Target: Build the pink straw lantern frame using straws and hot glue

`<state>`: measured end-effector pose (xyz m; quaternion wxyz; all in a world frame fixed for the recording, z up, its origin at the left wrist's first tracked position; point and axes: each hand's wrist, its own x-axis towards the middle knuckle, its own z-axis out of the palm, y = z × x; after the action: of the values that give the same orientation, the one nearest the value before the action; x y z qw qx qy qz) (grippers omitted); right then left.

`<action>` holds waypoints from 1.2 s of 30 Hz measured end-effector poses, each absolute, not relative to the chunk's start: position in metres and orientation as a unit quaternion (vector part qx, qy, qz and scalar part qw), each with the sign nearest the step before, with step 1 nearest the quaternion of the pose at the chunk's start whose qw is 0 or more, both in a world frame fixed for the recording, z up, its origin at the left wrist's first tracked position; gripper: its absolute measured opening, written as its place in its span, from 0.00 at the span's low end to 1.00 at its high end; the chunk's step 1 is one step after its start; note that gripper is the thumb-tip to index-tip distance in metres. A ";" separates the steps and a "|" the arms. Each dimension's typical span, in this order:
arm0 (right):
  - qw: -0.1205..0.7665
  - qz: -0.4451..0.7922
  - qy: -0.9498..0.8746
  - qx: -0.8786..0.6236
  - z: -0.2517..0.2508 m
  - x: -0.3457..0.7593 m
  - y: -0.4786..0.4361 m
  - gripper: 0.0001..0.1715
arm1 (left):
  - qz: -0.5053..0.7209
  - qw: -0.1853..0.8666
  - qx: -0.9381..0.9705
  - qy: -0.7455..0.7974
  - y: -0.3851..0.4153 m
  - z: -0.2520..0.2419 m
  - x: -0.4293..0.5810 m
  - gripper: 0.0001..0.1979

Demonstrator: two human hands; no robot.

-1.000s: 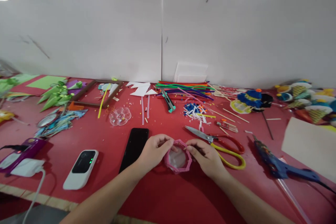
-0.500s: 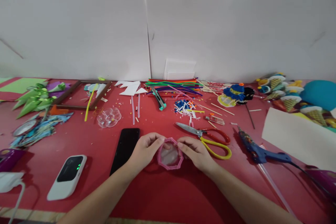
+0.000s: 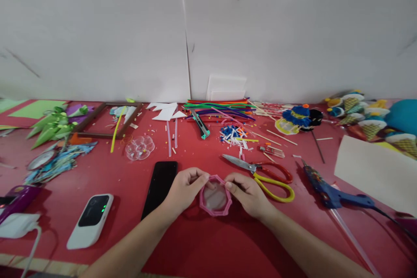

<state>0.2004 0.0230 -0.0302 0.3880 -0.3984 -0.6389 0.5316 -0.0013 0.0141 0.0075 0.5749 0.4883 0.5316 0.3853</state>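
1. Step in hand, by my read: the top edge of the pink octagonal frame (image 3: 215,200) was being adjusted with both hands at once.
2. Left hand (image 3: 184,189): fingers (image 3: 202,179) curled in, thumb and forefinger pinching the frame's upper-left rim.
3. Right hand (image 3: 247,193): fingers (image 3: 232,186) pinching the upper-right rim, with the rest tucked under the palm.
4. Frame location: near edge of the red table (image 3: 208,247), centred between the 2 hands. It was tilted slightly toward the camera. I couldn't tell if its lower edge touched the table or sat just above it.
5. Frame look: 8 sides and a thin pink rim with some depth. A cloudy see-through pane filled the middle, and the red table showed dimly through it. No visible breaks in the rim.
6. Next move, as a judgement: the rim looked thin and flexible, so any further handling called for a light, even pinch on both sides. Uneven pressure could warp the octagon or pop the pane.
7. Nearby:
   - black phone (image 3: 160,187), just beside the left hand
   - scissors (image 3: 260,171), just beyond the right hand, apart from it
   - blue glue gun (image 3: 332,193), further right
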 end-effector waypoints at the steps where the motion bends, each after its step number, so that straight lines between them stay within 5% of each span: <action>1: 0.390 0.531 -0.639 -0.398 -0.031 0.201 0.023 0.28 | 0.387 0.577 0.485 0.531 0.014 0.008 -0.001 0.13; 15: 0.409 0.569 -0.572 -0.426 -0.035 0.202 0.019 0.23 | 0.405 0.598 0.447 0.528 0.011 0.010 0.002 0.13; 25: 0.462 0.490 -0.635 -0.379 -0.036 0.206 0.025 0.13 | 0.400 0.608 0.439 0.527 0.012 0.011 0.002 0.15; 36: 0.475 0.449 -0.663 -0.365 -0.034 0.207 0.023 0.16 | 0.400 0.635 0.417 0.512 0.012 0.009 0.005 0.18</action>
<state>0.2070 0.0227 -0.0337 0.4748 -0.3655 -0.6629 0.4489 0.0051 0.0116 0.0088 0.6354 0.4173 0.5116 0.4004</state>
